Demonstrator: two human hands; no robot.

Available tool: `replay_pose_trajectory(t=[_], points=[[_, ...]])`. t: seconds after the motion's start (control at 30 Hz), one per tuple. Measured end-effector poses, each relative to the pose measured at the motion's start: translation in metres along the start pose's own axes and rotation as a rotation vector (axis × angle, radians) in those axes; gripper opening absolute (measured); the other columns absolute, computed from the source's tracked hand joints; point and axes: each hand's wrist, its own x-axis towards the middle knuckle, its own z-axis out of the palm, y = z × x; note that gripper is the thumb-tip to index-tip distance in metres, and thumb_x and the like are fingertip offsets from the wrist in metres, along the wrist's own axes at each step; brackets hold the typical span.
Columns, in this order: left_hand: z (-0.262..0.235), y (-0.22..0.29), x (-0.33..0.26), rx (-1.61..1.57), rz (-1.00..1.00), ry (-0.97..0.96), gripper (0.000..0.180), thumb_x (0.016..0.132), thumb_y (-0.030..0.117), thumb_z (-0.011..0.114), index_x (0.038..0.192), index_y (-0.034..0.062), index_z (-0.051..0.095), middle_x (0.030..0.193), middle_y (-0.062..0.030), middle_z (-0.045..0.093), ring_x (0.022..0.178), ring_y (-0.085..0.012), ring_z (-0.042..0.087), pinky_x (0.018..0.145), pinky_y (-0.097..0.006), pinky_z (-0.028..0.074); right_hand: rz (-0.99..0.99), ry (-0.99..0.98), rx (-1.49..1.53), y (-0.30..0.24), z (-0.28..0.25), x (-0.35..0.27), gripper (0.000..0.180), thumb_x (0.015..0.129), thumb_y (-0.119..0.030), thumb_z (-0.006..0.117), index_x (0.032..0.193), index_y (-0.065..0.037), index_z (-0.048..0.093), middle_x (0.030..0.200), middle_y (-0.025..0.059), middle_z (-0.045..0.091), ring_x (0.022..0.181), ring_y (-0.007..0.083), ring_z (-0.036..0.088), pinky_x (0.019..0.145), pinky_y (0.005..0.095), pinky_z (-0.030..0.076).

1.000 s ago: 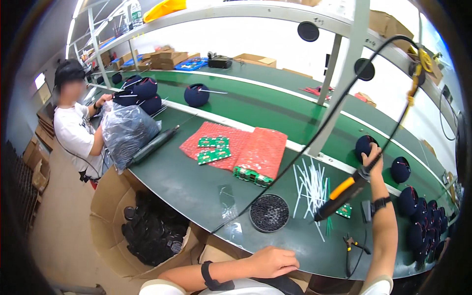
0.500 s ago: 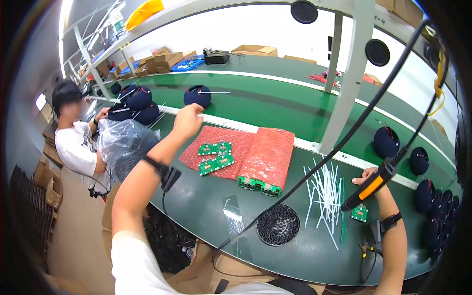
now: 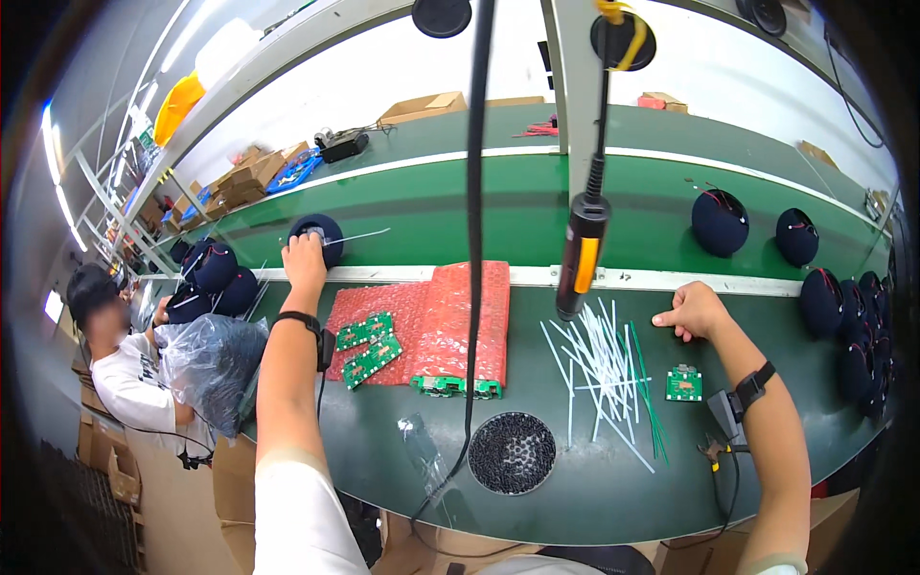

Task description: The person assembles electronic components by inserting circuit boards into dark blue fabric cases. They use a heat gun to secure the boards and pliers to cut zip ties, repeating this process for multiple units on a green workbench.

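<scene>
Two hands: left hand [image 3: 305, 257] grips dark dome [image 3: 317, 239], right hand [image 3: 692, 311] rests fisted.

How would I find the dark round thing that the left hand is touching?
Look along the green belt behind the white strip. On its left part lies one dark blue dome with a thin wire sticking out, right under the left hand. It lies alone there; the other domes sit in groups farther left and right.
</scene>
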Motion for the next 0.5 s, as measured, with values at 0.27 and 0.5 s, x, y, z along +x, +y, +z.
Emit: replay_pose_trajectory(t=[0.27,0.5], points=[[-0.22,0.024,-0.093,-1.023,-0.179,-0.016,0.042,0.076,0.011,0.089,0.103,0.004,0.058,0.089,-0.0018,0.058,0.084,-0.014,0.056,0.078,-0.033,0.049,-0.169,0.031,-0.174,0.012,-0.004,-0.009,0.048,0.083,-0.043,0.091,0.065,-0.007,0.065,0.058,0.0054,0.069,0.048,0.0141,0.065,0.051,0.0327,0.051],[-0.465,0.068,-0.258,-1.234,0.25,-0.325,0.048,0.078,0.024,0.089,0.107,0.0038,0.056,0.095,-0.0054,0.058,0.084,-0.0198,0.064,0.08,-0.034,0.052,-0.361,-0.045,0.265,0.049,-0.002,-0.014,0.035,0.094,-0.033,0.08,0.087,0.001,0.077,0.075,0.0099,0.077,0.063,0.0136,0.071,0.063,0.0349,0.056]])
